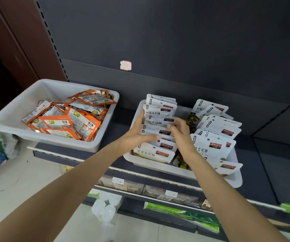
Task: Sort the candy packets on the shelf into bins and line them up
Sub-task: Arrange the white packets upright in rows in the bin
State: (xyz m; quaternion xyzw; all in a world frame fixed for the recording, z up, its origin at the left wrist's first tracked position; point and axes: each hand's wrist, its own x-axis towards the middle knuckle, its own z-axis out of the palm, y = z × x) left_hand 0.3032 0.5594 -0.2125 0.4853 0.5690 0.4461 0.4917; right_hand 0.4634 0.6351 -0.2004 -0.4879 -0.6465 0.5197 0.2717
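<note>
Dark grey metal shop shelving (266, 154) with a plain dark back panel, pale tiled floor at lower left. Nearest the camera, lower tiers: clear plastic cups in a wrapped stack (105, 208), green-and-white flat packages (181, 213), brownish goods behind white price tags (171, 193), contents too blurred to read. Above these, two bare forearms reach from the bottom edge up to the main shelf. Left hand (137, 133): fingers straight and extended, laid against the left edge of the left row of packets, thumb lying across the packets in front. Right hand (181, 131): fingers loosely bent and spread, tips on the right side of the same row; whether they pinch a packet cannot be told because of blur. White rectangular plastic bin on the right (235, 180): holds white candy packets with red-and-black brand labels (160, 117), standing upright and overlapping in two rows front to back; the left row sits between the two hands, the right row (216, 133) just beside it, untouched. White rectangular plastic bin on the left (9, 119): well apart from the first, set at an angle with its near end overhanging the shelf edge, holding orange-bordered candy packets (70, 121) heaped loosely, tilted in several directions. Farthest: torn pale sticker with a red edge (125, 65) on the back panel above the bins; slotted upright beside a dark brown wall at upper left.
</note>
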